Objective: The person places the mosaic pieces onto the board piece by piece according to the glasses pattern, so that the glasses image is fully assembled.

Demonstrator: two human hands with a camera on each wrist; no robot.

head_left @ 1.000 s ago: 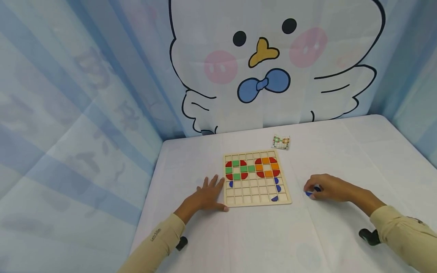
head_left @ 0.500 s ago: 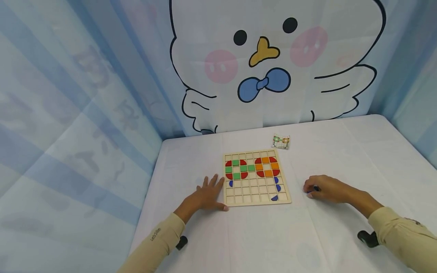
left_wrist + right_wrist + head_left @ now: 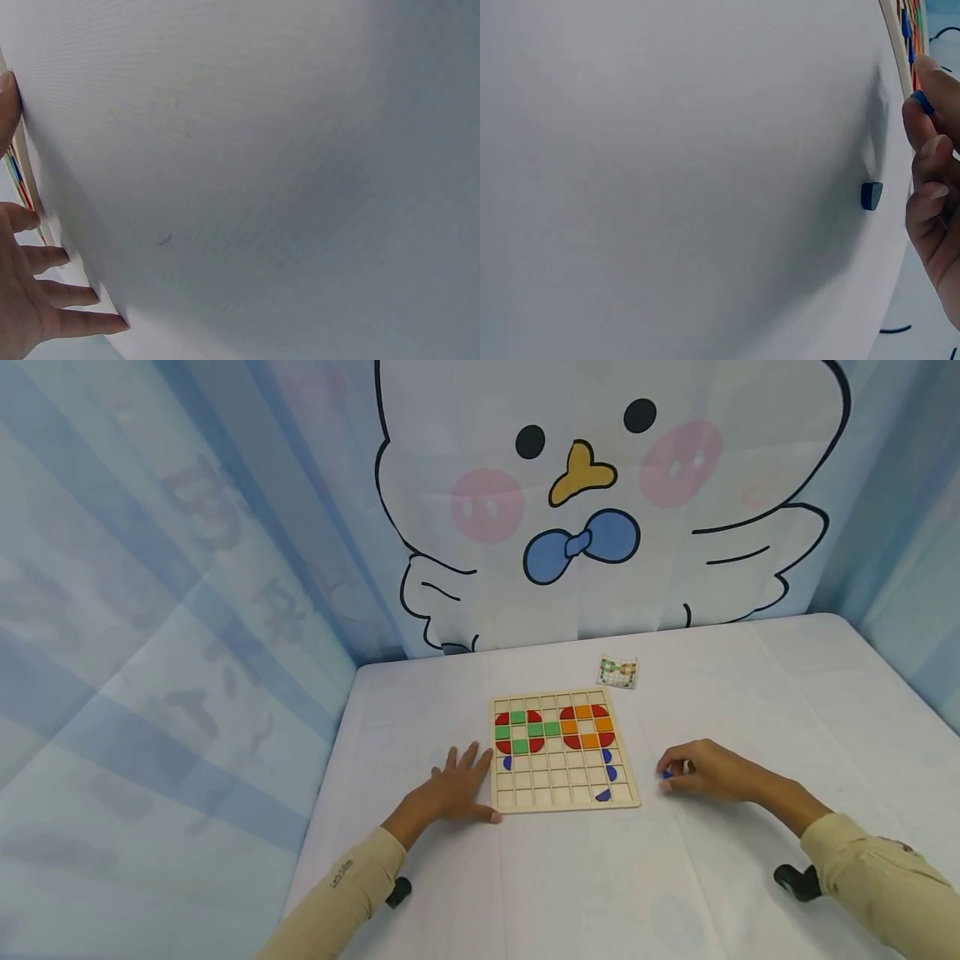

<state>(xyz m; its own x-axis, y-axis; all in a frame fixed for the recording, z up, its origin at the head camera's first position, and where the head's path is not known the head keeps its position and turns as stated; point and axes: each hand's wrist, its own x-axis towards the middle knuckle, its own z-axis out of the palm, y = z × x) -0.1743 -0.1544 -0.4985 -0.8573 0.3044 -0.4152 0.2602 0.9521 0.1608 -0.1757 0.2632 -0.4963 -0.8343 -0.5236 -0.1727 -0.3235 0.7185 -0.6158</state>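
My right hand (image 3: 708,771), to the right of the wooden grid board (image 3: 561,782), pinches a small blue piece (image 3: 923,102) between thumb and index finger. Beneath the curled fingers, a second blue piece (image 3: 871,196) shows in the right wrist view against the white cloth. My left hand (image 3: 453,792) lies flat with spread fingers at the board's left edge, fingertips and thumb by its rim. Red quarter-round pieces (image 3: 607,740), green squares (image 3: 552,729) and orange squares (image 3: 583,712) form two rings in the upper rows. Several blue pieces (image 3: 507,763) sit lower in side cells.
A small pattern card (image 3: 618,672) lies behind the board on the white-covered table (image 3: 585,877). Behind the table hangs a curtain (image 3: 570,602) with a cartoon figure. Dark wrist devices (image 3: 798,882) sit under both sleeves.
My right hand has moved slightly left toward the board, and the blue piece now shows at its fingertips. The left hand and the pieces on the board stay in place.
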